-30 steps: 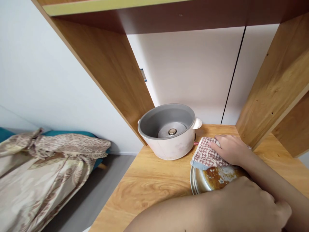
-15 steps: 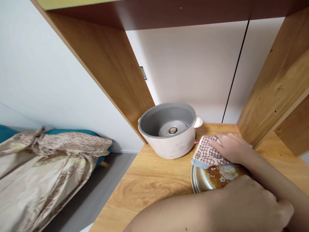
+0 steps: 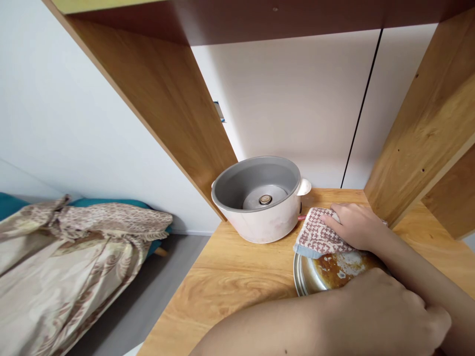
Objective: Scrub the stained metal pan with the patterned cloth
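Note:
A round steel pot (image 3: pixel 334 272), seemingly bottom up, has brown burnt stains and bare pale patches on its upper face. On its far side lies a folded brown-and-white patterned cloth (image 3: pixel 319 232) with a blue edge. My right hand (image 3: pixel 352 222) is closed on this cloth, pressing it against the pot. Over the near side of the pot is my left hand (image 3: pixel 401 306), back up and curled, its fingertips hidden, so what it grips does not show. Left of the cloth stands a white cooker body (image 3: pixel 263 222) with a grey interior and a round metal button at its bottom.
The wooden tabletop (image 3: pixel 208 277) sits between upright wooden panels (image 3: pixel 159 94), with a dark red-brown shelf (image 3: pixel 297 22) overhead. A white wall is behind. At left, beyond a strip of grey floor (image 3: pixel 156 282), is a teal piece of furniture draped with a patterned cover (image 3: pixel 92 262).

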`<state>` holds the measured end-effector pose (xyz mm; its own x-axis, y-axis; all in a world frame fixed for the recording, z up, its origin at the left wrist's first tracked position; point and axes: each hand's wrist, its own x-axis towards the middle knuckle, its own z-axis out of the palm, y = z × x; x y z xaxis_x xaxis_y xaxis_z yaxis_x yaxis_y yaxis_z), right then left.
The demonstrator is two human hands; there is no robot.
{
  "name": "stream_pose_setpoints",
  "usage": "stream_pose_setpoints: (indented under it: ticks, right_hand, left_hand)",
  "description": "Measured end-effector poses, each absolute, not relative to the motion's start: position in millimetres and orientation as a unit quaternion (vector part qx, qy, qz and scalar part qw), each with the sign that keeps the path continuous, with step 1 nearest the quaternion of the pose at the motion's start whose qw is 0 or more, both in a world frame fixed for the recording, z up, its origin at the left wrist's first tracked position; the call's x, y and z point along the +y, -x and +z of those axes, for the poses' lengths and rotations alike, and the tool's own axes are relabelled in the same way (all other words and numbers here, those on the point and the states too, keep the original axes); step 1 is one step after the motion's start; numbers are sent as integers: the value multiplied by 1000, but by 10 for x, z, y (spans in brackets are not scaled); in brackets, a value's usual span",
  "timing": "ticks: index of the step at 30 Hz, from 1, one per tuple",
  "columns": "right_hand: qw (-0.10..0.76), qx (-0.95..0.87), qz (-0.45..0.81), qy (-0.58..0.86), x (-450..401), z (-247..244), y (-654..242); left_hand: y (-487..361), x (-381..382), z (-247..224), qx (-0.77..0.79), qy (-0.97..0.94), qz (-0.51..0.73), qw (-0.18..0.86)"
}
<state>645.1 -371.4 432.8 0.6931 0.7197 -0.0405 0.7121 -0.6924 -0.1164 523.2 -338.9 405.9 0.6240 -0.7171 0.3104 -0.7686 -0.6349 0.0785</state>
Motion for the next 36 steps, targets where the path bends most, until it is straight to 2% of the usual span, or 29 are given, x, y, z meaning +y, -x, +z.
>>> stream_pose_setpoints:
  ticks: [25,36]
  right_hand:
    - [38,-393,41,918,-3702,4335,-6458]
    - [61,-390,51,917,-3706,4349,-6457]
  left_hand:
    - [-5222,-3376,4036,-420,-890,135,114]
    - [-5220,-3370,4044,-422,-888,131,130]
